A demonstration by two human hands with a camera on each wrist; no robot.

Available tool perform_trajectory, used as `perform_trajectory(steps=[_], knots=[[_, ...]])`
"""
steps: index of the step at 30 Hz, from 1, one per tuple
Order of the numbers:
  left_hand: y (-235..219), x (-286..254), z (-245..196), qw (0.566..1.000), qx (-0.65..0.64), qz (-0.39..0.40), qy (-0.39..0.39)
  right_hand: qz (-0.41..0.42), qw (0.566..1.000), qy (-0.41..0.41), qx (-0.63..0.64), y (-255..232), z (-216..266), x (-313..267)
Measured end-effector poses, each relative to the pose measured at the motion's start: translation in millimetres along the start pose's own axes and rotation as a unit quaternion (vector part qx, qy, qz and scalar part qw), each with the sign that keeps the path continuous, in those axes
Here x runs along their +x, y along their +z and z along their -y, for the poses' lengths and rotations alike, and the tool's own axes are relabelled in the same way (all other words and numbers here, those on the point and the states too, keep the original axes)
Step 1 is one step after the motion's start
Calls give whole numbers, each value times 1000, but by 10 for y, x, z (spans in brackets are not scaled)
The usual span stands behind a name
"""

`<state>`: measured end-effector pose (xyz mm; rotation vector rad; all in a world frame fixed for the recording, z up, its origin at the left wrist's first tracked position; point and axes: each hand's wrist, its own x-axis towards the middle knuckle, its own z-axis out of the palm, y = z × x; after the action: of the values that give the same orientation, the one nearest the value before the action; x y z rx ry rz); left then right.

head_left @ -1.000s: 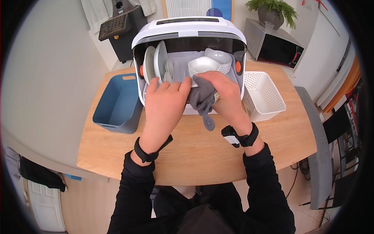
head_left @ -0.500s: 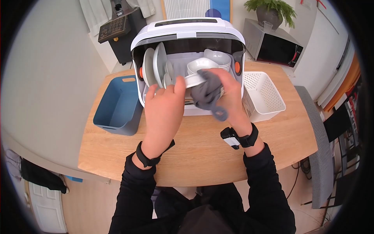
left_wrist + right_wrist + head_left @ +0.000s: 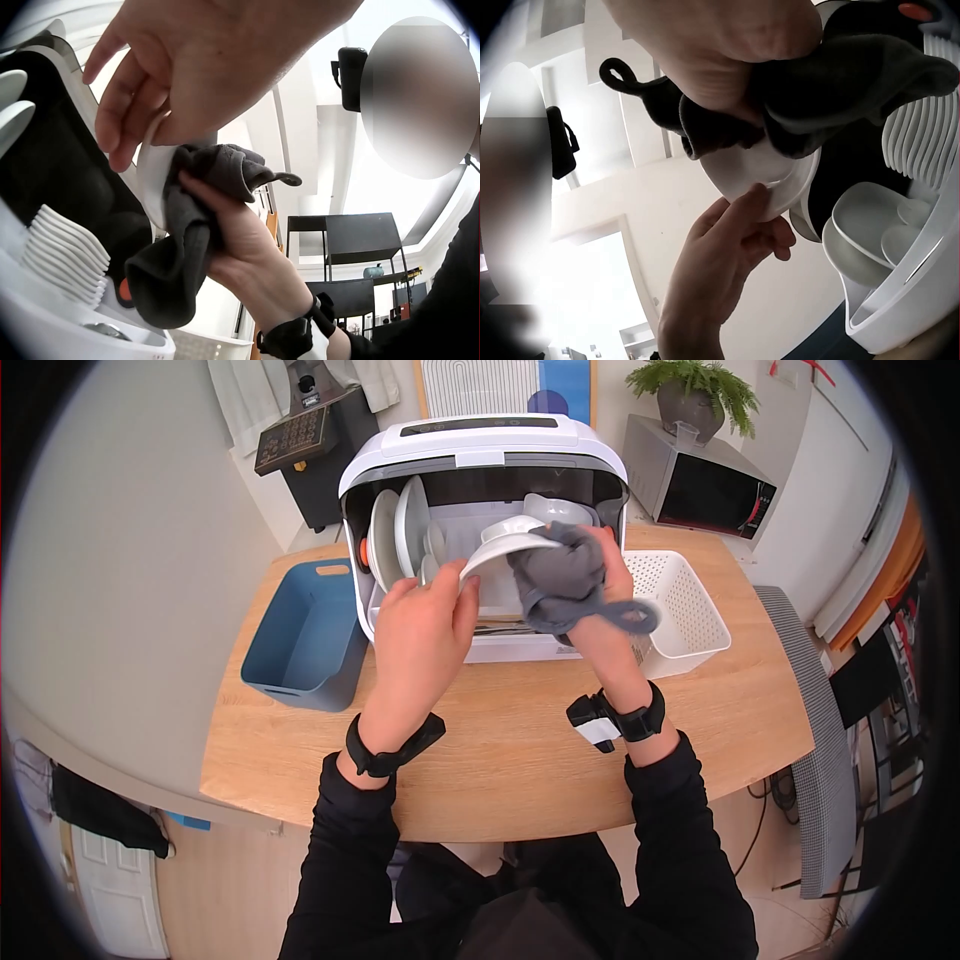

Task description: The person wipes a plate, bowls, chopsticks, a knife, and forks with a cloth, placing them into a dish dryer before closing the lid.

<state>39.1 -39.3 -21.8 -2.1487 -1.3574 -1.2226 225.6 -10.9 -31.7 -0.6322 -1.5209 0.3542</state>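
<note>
My left hand [image 3: 425, 630] pinches the rim of a white bowl [image 3: 739, 171] between thumb and fingers, holding it tilted in front of the open dish cabinet [image 3: 480, 650]. In my right hand [image 3: 600, 640] is a bunched grey cloth [image 3: 560, 572], gripped against the bowl's right side and covering part of it. The cloth's hanging loop [image 3: 632, 617] sticks out to the right. Inside the cabinet, white plates [image 3: 411, 525] stand upright at the left with small dishes [image 3: 435, 540] beside them. More white bowls [image 3: 560, 510] are stacked at the right, partly hidden by the hands.
A blue bin [image 3: 305, 625] stands left of the cabinet on the wooden table [image 3: 500, 760], and a white perforated basket [image 3: 685, 610] stands to its right. Thin utensils [image 3: 505, 628] lie along the cabinet's front. Behind at the right is a microwave [image 3: 705, 480].
The bowl has come up into view, raised and tilted by the left hand. My right hand and the cloth have shifted right and turned, so the loop now points right.
</note>
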Motion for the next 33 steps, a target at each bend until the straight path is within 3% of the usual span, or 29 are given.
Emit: perform_trajectory(steps=[1,2,6,7,10,11,13,14,17,20,23,26,29,33], knots=[[-17,12,-9,1000,15,5,1,17,999,-37,-24,-11,31,3],[-11,8,-18,998,61,8,23,18,986,-102,-127,19,58,6],[15,-44,-18,976,196,9,91,79,942,-220,-242,137,31,-75],[19,-51,-12,971,217,5,103,83,946,-209,-232,124,28,-68],[-6,32,89,992,47,-40,110,72,964,-178,-186,43,54,-9],[-51,55,102,997,-67,0,44,52,971,-170,-163,12,85,23],[-193,107,103,950,-290,81,-89,20,979,-162,-119,-36,56,59],[-229,114,138,926,-308,132,-174,7,982,-164,-97,-47,-15,78],[-83,141,321,864,-403,180,-241,8,982,-178,-68,-40,-13,53],[66,147,281,842,-404,251,-253,20,974,-221,-38,18,22,44],[127,158,321,787,-471,300,-263,22,969,-241,-39,35,-28,30],[177,152,398,777,-476,318,-262,35,967,-249,-38,24,-103,35],[252,138,407,750,-518,285,-298,54,964,-257,-53,23,-113,48],[312,104,363,751,-537,214,-320,96,964,-243,-59,-31,-94,81]])
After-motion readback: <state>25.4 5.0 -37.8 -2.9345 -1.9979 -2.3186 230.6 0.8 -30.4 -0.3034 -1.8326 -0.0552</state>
